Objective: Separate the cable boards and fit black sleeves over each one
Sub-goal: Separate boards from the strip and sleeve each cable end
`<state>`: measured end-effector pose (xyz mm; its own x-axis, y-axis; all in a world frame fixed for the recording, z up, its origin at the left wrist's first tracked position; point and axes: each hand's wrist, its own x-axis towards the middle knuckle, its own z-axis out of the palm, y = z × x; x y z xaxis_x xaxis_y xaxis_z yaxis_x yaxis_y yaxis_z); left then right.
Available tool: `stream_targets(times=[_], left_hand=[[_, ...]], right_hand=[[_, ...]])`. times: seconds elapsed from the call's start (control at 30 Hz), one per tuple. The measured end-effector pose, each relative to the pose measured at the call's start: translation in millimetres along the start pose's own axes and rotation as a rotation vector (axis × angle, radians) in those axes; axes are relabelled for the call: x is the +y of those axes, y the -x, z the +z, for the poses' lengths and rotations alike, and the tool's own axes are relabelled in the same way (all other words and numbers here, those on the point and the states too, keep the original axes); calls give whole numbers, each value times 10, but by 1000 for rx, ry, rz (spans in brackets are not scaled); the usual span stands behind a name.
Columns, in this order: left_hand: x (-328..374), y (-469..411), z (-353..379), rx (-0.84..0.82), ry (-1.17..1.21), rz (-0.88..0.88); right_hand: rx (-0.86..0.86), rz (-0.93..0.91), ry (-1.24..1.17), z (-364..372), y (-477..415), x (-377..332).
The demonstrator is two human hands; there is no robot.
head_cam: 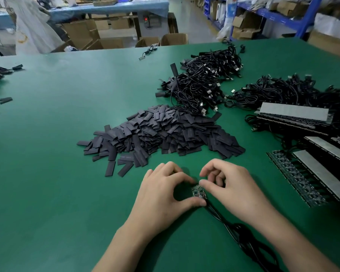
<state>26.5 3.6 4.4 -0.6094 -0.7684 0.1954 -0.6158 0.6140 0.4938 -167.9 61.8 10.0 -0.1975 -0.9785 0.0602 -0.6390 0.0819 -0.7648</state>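
While the black cable (243,238) trailed back between the wrists in loose loops, both hands worked at its end on the green table (57,154). The left hand (161,195) pinched the small cable boards (198,192) between thumb at the near end and forefinger at the far end, its other fingers curled. The right hand (234,187) met them from the other side, thumb tip on the far right corner and forefinger hooked just above, in what looked like a light pinch. I judged this to be the separating step: the boards seemed joined side by side, and no sleeve was on them yet. The next move likely called for a clean snap along the joint, then a reach forward. Just beyond the fingers lay the heap of black sleeves (165,130). To the right sat unbroken board panels (298,179), and farther off a tangle of cables (204,83).
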Motion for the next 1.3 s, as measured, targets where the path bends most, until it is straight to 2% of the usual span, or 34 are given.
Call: stream_targets(times=[0.1,0.3,0.5,0.77,0.87,0.97,1.1,1.17,1.23,1.3], left_hand=[[18,-14,-4,-8,93,-8],[84,-7,-4,35,506,-106],[61,-17,-35,0,876,-236],[63,5,-106,-51,1130,-227],[82,4,-119,-52,1202,-245],[85,-13,-110,-20,1188,-256],[65,-17,-116,47,1150,-193],[56,-18,-128,101,1105,-194],[40,-28,-117,164,1075,-217],[24,-43,-104,201,1031,-223]], right_hand=[[50,10,-81,6,25,25],[-85,-41,-115,-10,69,-6],[-50,-106,-234,28,76,4],[-151,-75,-671,96,65,-59],[-150,-51,-739,96,65,-76],[-91,3,-653,52,42,-51],[50,-56,-158,35,61,-1],[133,-127,-22,35,69,-24],[126,-205,-72,35,78,-71],[8,-251,-145,50,102,-109]])
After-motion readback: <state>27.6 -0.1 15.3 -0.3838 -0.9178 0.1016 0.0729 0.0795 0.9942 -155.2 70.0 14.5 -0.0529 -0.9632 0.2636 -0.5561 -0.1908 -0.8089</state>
